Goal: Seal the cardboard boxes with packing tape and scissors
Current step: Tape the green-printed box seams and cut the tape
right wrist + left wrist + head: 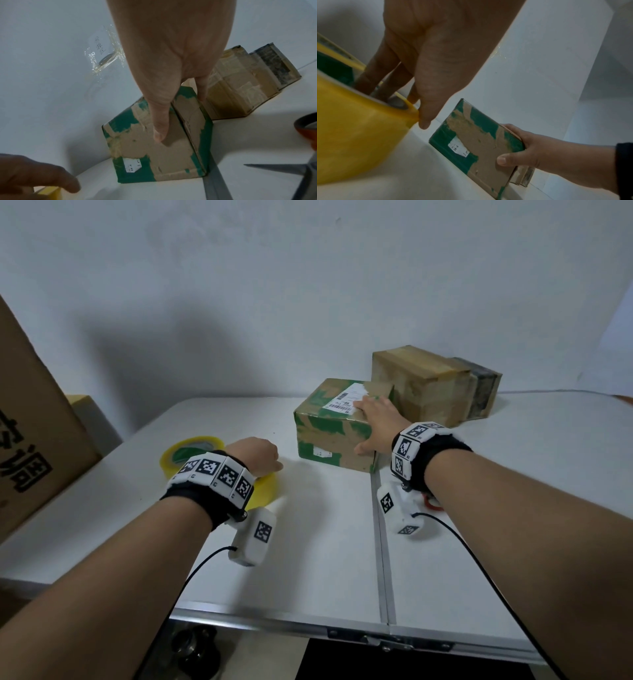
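A green-and-brown cardboard box (pixel 329 433) with a shipping label stands mid-table. My right hand (pixel 362 426) grips its near right corner: fingers lie over the top and the thumb (pixel 159 128) presses the front face. A yellow packing tape roll (pixel 191 450) lies flat to the left. My left hand (pixel 270 463) holds the roll, fingers down inside the core and thumb (pixel 428 108) against the outer wall. Scissors (pixel 291 169) with an orange handle lie on the table right of the box, mostly hidden under my right wrist in the head view.
A second, taller taped brown box (pixel 431 385) stands just behind and right of the first, near the wall. A large printed carton (pixel 30 422) leans at the table's left edge. A metal seam (pixel 382 542) divides the white tabletop.
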